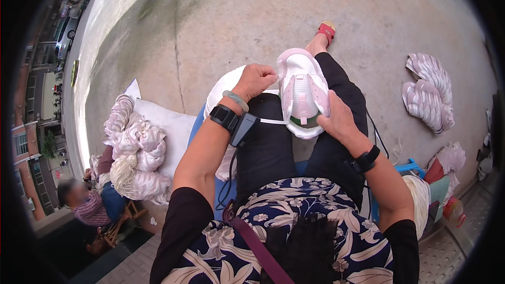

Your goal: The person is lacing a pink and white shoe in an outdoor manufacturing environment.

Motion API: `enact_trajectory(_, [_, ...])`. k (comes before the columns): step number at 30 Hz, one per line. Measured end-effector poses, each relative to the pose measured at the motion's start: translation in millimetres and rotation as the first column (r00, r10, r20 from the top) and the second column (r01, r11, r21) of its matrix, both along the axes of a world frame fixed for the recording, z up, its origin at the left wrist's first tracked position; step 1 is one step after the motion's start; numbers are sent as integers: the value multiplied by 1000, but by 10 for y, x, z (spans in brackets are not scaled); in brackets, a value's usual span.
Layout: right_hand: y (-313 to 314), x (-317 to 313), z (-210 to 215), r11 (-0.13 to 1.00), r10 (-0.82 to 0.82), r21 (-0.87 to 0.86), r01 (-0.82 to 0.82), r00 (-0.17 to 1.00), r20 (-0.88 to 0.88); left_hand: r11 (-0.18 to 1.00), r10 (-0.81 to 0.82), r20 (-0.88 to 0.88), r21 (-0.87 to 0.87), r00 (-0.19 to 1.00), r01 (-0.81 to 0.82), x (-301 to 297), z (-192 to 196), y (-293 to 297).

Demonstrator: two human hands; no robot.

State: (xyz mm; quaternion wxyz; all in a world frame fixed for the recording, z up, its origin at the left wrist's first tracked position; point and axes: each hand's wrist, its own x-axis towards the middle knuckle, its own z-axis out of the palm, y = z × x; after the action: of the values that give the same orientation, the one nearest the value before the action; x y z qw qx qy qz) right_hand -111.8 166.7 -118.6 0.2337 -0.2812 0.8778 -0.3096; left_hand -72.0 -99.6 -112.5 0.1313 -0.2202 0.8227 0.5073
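Note:
A pink and white shoe upper (pixel 302 87) lies over my lap, its rounded toe end pointing away from me and a green patch showing inside the near opening. My right hand (pixel 341 120) grips its right near edge, with the thumb on top and the other fingers partly hidden. At the upper's left edge, near the toe, my left hand (pixel 258 79) is pinched closed; what is between the fingertips is too small to make out. A narrow white strip (pixel 273 121) runs from beside my left wrist to the near part of the upper.
Bundles of pink and white shoe uppers (pixel 139 147) are piled on a white sheet (pixel 176 126) at my left. More stacked uppers (pixel 431 92) lie on the concrete floor at the right. A blue stool (pixel 410 167) stands near my right elbow. Another person (pixel 92 208) sits at the far left.

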Motion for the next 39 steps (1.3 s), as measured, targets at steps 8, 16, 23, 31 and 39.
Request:
enact_trajectory(8, [-146,162,538,942,319,230,-243,860,-399,989,-87,-229,100,970,112,-145,706,-88])
enact_trajectory(16, [-275,219,639,898,439,308,-315,698,-566,968,-252,121,25,960,250,-1075,473,-120])
enact_trajectory(23, [151,212,418,973,223,136,-188,920,-323,986,-166,163,50,973,160,-770,-300,-281])
enact_trajectory(31, [103,55,389,966,245,189,-175,852,-463,638,-522,-291,-757,802,141,408,409,567])
enact_trajectory(39, [71,105,242,968,239,186,-167,835,-496,521,-509,-227,-849,830,88,734,131,902])
